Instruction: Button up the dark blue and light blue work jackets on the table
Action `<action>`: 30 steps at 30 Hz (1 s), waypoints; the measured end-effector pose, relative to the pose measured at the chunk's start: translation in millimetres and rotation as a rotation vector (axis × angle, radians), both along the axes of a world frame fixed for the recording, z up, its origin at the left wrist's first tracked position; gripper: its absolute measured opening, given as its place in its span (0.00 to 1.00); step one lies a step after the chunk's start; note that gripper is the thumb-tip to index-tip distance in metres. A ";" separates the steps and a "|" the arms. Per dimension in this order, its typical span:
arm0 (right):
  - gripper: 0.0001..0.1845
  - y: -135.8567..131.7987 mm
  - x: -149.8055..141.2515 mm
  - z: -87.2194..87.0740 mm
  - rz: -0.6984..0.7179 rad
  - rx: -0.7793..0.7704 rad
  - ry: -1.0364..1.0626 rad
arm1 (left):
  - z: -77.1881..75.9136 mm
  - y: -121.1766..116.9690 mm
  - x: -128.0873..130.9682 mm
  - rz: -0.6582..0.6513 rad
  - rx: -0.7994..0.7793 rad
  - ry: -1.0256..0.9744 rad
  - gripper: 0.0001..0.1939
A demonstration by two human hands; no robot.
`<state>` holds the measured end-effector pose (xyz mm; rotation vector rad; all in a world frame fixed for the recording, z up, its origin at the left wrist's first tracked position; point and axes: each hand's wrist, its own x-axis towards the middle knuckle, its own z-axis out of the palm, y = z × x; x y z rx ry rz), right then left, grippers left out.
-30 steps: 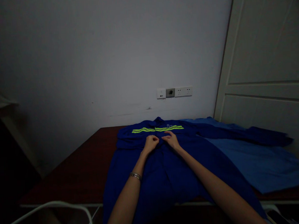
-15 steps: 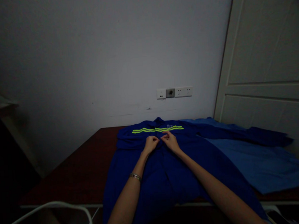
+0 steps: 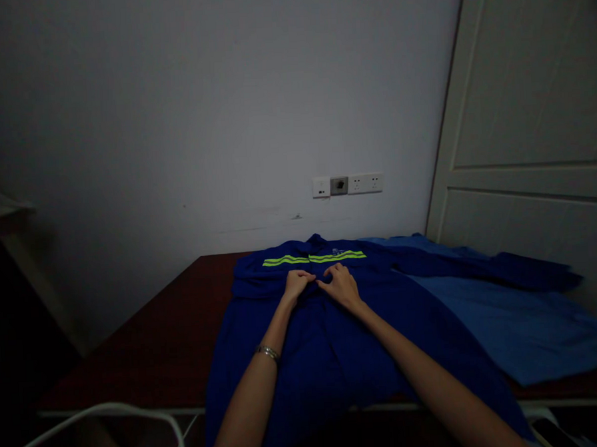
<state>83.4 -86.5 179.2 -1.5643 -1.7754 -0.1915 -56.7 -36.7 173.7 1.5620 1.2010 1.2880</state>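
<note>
A dark blue work jacket (image 3: pixel 285 357) lies front side up, collar toward the wall, with two yellow-green reflective bands (image 3: pixel 337 256) across its chest. My left hand (image 3: pixel 297 283) pinches the front opening just below the bands, thumb and fingers pressed together. Close on its right, my right hand (image 3: pixel 342 284) is curled at the same opening, its thumb tip almost touching the left fingertips. Cloth seems to lie between its bent fingers and thumb, with a small gap showing. Any button or fastener there is too small and dark to make out.
The dark red table (image 3: pixel 174 330) meets a pale wall (image 3: pixel 253 119) with sockets (image 3: pixel 365 183). Light blue cloth (image 3: pixel 509 332) lies under the jacket's sleeve (image 3: pixel 526 271) at the right, beside a white panelled door (image 3: pixel 522 105). A white cable (image 3: pixel 113 408) loops at front left.
My right thumb has moved slightly left and down, closer to the left fingertips. My left fingers have straightened a little at the opening. The jacket lies as before.
</note>
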 end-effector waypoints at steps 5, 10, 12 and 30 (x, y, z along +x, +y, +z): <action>0.05 3.9 3.3 -2.6 0.093 0.003 0.050 | 4.7 -4.6 -1.6 0.007 -0.022 -0.004 0.03; 0.03 7.5 4.4 -2.5 0.105 0.010 0.079 | 8.2 -6.8 -5.1 -0.038 -0.040 0.016 0.03; 0.03 7.3 4.3 -0.3 0.097 0.004 0.082 | 8.4 -6.0 -6.4 -0.057 -0.041 0.026 0.03; 0.14 0.8 -1.1 3.2 0.073 0.022 0.035 | 6.6 -4.0 -2.0 -0.012 -0.036 0.020 0.05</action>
